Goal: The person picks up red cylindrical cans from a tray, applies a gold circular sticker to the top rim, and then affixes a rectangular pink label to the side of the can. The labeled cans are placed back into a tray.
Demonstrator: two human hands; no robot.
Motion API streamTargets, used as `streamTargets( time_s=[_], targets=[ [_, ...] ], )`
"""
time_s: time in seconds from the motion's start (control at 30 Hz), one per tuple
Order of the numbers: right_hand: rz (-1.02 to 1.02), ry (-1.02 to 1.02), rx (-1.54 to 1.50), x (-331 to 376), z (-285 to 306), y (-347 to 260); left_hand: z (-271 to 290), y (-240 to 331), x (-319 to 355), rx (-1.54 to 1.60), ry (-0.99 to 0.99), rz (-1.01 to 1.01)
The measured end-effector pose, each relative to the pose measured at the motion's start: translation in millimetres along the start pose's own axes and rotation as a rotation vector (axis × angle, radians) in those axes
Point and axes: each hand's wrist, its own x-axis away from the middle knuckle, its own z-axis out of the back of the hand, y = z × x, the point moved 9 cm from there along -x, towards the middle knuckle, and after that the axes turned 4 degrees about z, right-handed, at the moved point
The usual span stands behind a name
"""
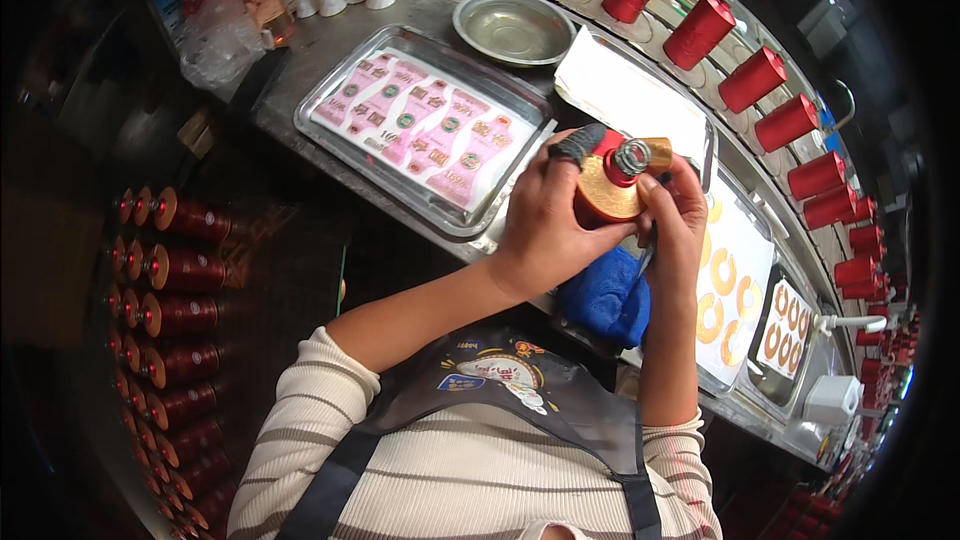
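Labelling a red bottle at the bench.
Left hand [545, 230] grips the bottle [605, 195]; right hand [678, 225] pinches its neck, likely seating a label; pressing it flat needs a steady hold.

Cream striped ribbed sweater [480, 480], sleeves pushed up, dark apron [520, 390]

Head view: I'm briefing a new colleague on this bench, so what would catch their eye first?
Most striking is the red bottle with a gold collar at the centre, gripped by the left hand while the right hand works at its neck. A curved line of red bottles runs along the far right edge. A steel tray of pink labels lies left of the hands.
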Motion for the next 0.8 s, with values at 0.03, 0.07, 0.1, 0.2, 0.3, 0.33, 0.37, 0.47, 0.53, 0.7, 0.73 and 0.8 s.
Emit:
streamTargets(
  time_s=[0.03,0.07,0.1,0.2,0.3,0.33,0.37,0.47,0.53,0.7,0.73,0.8],
  targets=[
    [0.004,-0.020,0.042,0,2,-2,-3,-4,-2,0.026,-0.053,0.014],
    [0.003,-0.046,0.076,-1,2,-2,-3,-9,-6,0.055,-0.109,0.053],
    [0.018,-0.021,0.090,-2,1,-8,-7,-15,-12,0.147,-0.244,0.107],
    [-0.009,0.019,0.069,-1,7,-5,-19,-37,-24,0.607,-0.642,0.386],
    [-0.039,0.003,-0.032,7,-2,-3,-5,-14,-25,0.190,-0.597,0.145],
    [-0.039,0.001,-0.036,8,-4,-2,-6,-17,-18,0.126,-0.540,0.190],
    [-0.035,0.000,-0.038,9,-5,-2,-8,-20,-12,0.067,-0.486,0.233],
    [-0.040,0.005,-0.066,9,-4,-5,-17,-31,-15,0.328,-0.608,0.367],
    [-0.049,0.009,-0.085,9,-2,-4,-14,-29,-19,0.415,-0.631,0.343],
    [-0.065,0.015,-0.058,13,0,1,-2,-12,-27,0.207,-0.513,0.069],
    [-0.073,0.001,-0.061,13,-2,0,-3,-16,-29,0.246,-0.546,0.078],
    [-0.122,-0.015,-0.072,15,2,4,-12,-30,-23,0.575,-0.689,0.319]
  ],
)
